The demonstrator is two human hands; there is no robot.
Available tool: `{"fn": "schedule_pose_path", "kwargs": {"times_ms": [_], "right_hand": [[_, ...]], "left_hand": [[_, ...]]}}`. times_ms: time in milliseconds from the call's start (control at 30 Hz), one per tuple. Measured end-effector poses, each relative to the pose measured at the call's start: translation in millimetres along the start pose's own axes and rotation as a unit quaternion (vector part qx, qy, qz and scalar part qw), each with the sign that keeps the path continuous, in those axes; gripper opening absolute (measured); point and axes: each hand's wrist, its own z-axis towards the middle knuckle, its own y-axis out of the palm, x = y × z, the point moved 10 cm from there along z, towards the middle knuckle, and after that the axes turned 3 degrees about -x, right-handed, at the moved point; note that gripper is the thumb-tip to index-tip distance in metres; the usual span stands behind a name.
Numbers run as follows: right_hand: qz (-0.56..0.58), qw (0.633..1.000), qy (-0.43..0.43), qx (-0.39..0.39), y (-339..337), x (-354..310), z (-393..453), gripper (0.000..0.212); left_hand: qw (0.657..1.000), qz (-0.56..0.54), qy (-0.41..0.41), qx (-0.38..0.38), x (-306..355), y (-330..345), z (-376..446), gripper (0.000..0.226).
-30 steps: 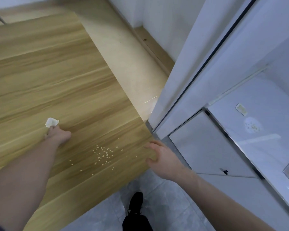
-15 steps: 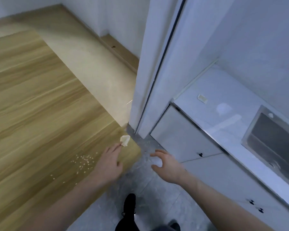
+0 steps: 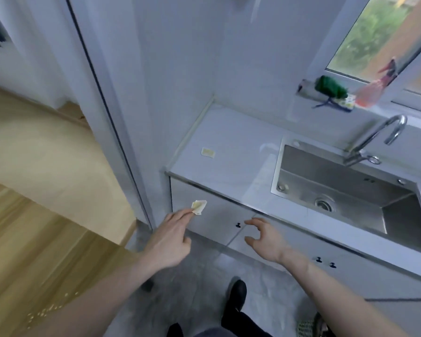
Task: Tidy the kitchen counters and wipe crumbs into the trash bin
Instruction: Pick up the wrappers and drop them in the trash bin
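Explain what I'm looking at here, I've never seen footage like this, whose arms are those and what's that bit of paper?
There is no machine here. A person wears a wide-angle camera on the head, so this one view looks forward and down at their own arms.

The left hand pinches a small crumpled scrap at its fingertips; it looks like paper, though I can't tell exactly what it is. The right hand holds nothing, its fingers loosely spread in front of the white cabinet doors.

Above the doors runs a white counter with a small pale piece lying on it, beside a steel sink and faucet. At lower left, crumbs lie scattered on a wooden table.
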Motion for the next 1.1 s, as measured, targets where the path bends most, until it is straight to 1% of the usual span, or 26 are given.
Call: {"fn": "schedule_pose_path", "kwargs": {"times_ms": [100, 200, 300, 400, 567, 733, 933, 1100], "right_hand": [[0.018, 1.0, -0.001, 0.008, -18.4, 21.6, 16.1, 0.051], [0.022, 1.0, -0.013, 0.006, -37.4, 40.1, 43.0, 0.053], [0.013, 0.999, -0.033, -0.015, -55.7, 49.8, 75.8, 0.056], [-0.003, 0.997, -0.059, -0.043, -72.4, 47.2, 114.4, 0.06], [-0.042, 0.991, -0.099, -0.075, -83.4, 17.5, 173.6, 0.066], [-0.094, 0.984, -0.122, -0.09, -81.0, -25.0, 226.1, 0.072], [-0.148, 0.979, -0.11, -0.093, -75.2, -71.6, 292.5, 0.075], [-0.154, 0.977, -0.103, -0.102, -64.2, -99.9, 339.2, 0.073]], "left_hand": [[1.0, 0.007, 0.001, -0.01, 21.3, 3.8, 27.0, 0.07], [1.0, 0.005, -0.021, -0.017, 38.0, 10.4, 59.3, 0.069], [0.999, 0.001, -0.046, -0.026, 47.5, 15.8, 89.9, 0.07], [0.997, 0.0, -0.074, -0.009, 51.1, 11.9, 112.9, 0.071], [0.994, 0.015, -0.112, 0.01, 44.8, -3.1, 136.7, 0.073], [0.992, 0.009, -0.127, 0.021, 28.7, -24.4, 164.2, 0.07], [0.991, -0.047, -0.119, -0.028, 0.3, -42.7, 213.6, 0.069], [0.99, -0.051, -0.112, -0.062, -36.1, -58.5, 248.1, 0.066]]}}
